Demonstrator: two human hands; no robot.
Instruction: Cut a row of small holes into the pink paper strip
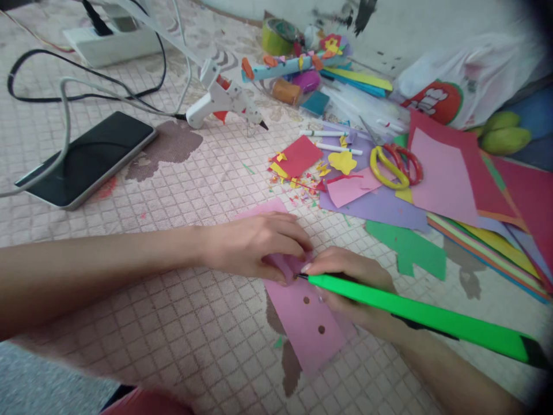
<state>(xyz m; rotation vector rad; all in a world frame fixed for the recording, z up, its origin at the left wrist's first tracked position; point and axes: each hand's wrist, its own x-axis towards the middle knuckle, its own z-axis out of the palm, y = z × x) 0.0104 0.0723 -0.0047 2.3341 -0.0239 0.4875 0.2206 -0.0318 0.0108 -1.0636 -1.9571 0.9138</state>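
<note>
A strip of pink paper point(302, 328) lies on the checked tablecloth, with small dark round spots along it; whether these are holes or marks I cannot tell. My left hand point(259, 242) rests on the paper's upper part, fingers bent and spread, thumb apart from the forefinger. In my right hand point(356, 276) is a bright green pen point(415, 311) with a black tip and a black end, held slanting. Its tip touches the paper at a spot just beside my left thumb.
Scissors point(395, 167), coloured paper sheets point(444, 173), a green paper scrap point(410, 248) and small cuttings lie to the right. Behind stand a white glue gun point(220, 95) and a decorated blue tube point(285, 67). A phone point(90, 155), cables and a power strip point(108, 43) are at left.
</note>
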